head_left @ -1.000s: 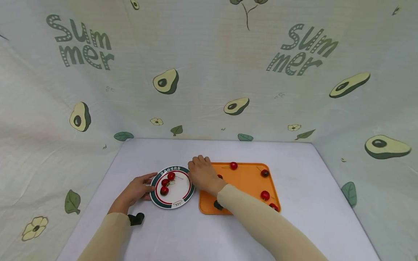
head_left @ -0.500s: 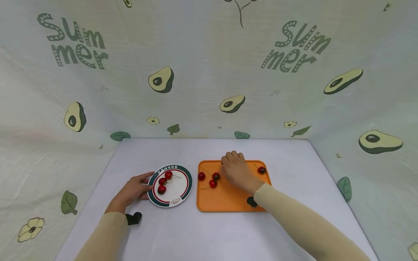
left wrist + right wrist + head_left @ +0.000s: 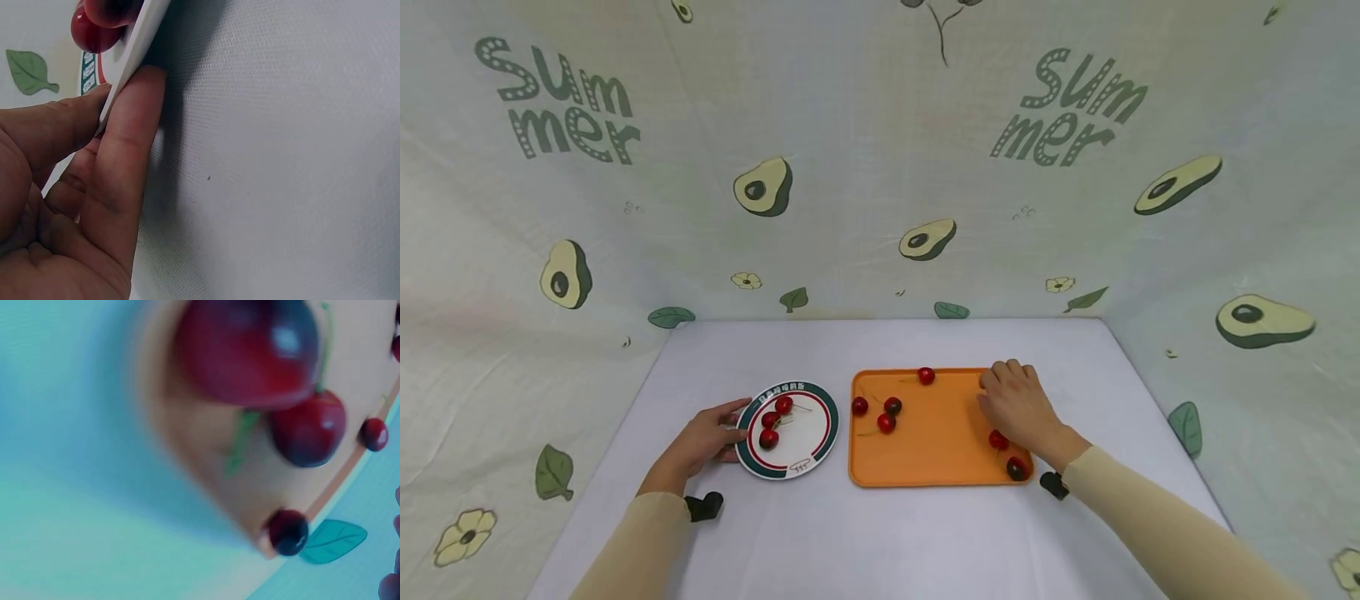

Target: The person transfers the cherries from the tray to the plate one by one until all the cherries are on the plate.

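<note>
At the left, my left hand [image 3: 703, 437] pinches the rim of a white plate [image 3: 808, 429] with a green and red border, thumb above and fingers beneath. In the left wrist view the plate's edge is tilted between the fingers. Three red cherries [image 3: 777, 422] with stems lie on the plate. My right hand [image 3: 1018, 408] hovers over the right end of an orange tray [image 3: 936, 433], back of the hand up. Only its fingertips [image 3: 390, 587] show in the right wrist view, apart from the dark cherry [image 3: 287, 531] at the tray corner; nothing held is visible.
Three cherries [image 3: 886, 423] cluster at the tray's left, one cherry [image 3: 927, 376] sits at its far edge, and two lie near the right end, including a dark cherry [image 3: 1018, 468]. Behind the white table [image 3: 880, 542] hangs a patterned cloth [image 3: 850, 125].
My right hand has moved right across the tray, from beside the plate to the tray's right end, uncovering cherries on the left and far edge. The left hand stays on the plate.
</note>
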A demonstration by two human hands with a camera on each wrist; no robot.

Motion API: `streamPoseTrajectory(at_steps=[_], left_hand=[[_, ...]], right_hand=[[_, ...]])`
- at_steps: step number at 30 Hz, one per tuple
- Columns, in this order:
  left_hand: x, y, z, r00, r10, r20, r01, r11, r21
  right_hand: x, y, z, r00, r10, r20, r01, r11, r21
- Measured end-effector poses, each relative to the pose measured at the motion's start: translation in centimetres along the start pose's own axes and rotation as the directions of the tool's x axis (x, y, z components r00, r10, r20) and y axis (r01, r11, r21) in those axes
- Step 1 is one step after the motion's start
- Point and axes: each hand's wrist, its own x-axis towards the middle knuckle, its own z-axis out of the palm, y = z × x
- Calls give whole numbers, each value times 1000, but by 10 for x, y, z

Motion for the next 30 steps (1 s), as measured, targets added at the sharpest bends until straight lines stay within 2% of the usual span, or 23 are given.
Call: streamPoseTrajectory(at_steps=[4,9,14,18,22,30], left_hand=[[0,-2,0,1000,5,6,-5,1000,-1],[1,-2,-1,1000,6,12,-6,1000,-6],[1,-2,-1,1000,5,10,-5,1000,-7],[1,-2,0,1000,6,9,-6,1000,-4],[1,-2,0,1000,2,8,-2,1000,-5],[2,-3,0,1000,8,7,-8,1000,-14]], right_hand=[[-20,9,-4,1000,-10,3,10,1000,0],[-42,19,-8,996,-93,11,93,996,-10],[-60,32,-9,974,-227,-15,227,974,13],[-69,43,-9,953,-303,-4,303,953,1],[-75,50,-7,943,-332,19,332,943,4],[-82,49,1,941,-327,82,324,945,50]])
